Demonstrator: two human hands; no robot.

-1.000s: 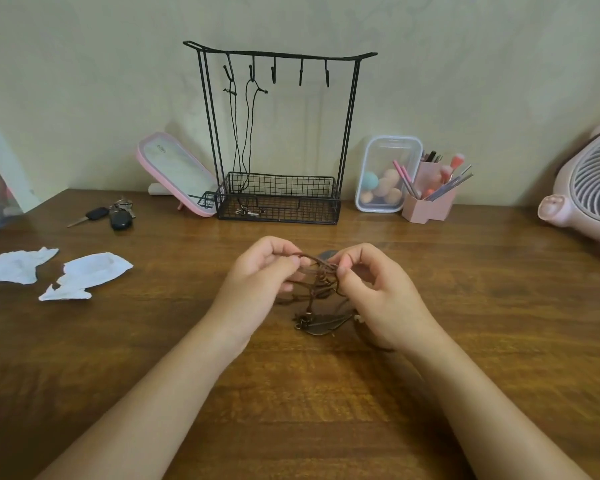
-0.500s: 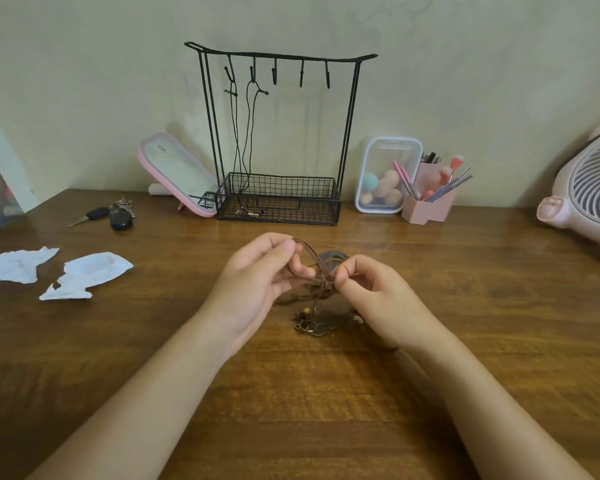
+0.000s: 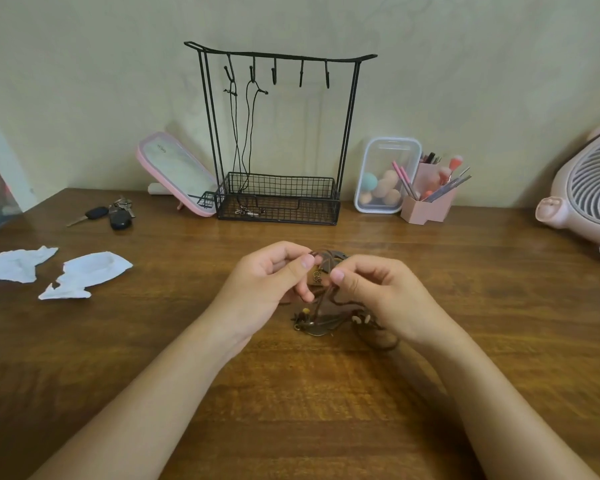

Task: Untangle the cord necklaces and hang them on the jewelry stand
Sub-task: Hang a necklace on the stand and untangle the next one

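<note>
Head view looks down on a glossy, grained wooden bench (image 3: 291, 393). Both hands meet over its middle on a tangle of thin brown cord necklaces (image 3: 323, 292). The left hand (image 3: 267, 282) has its fingers (image 3: 300, 268) curled, thumb and forefinger pinching a loop of cord. The right hand (image 3: 378, 292) pinches the cord just beside it, its fingers bent the same way. Strands drop from the pinch to the bench, where a flat, leaf-shaped metal pendant (image 3: 317, 325) and some pale beads (image 3: 361, 320) lie under the hands.

Against the wall stands a black wire jewelry stand (image 3: 279, 57), with a row of hooks under a curved top bar and a mesh basket for a base. Two thin black cords (image 3: 246, 133) hang from the leftmost hooks into the basket.

A pink-rimmed mirror (image 3: 177, 174) leans to the left of the stand. A clear plastic box (image 3: 385, 150) of rounded sponges and a pink brush holder (image 3: 430, 209) stand to its right. Keys (image 3: 113, 214) and torn white paper (image 3: 87, 271) lie far left, with a pink ribbed fan (image 3: 589, 181) far right
</note>
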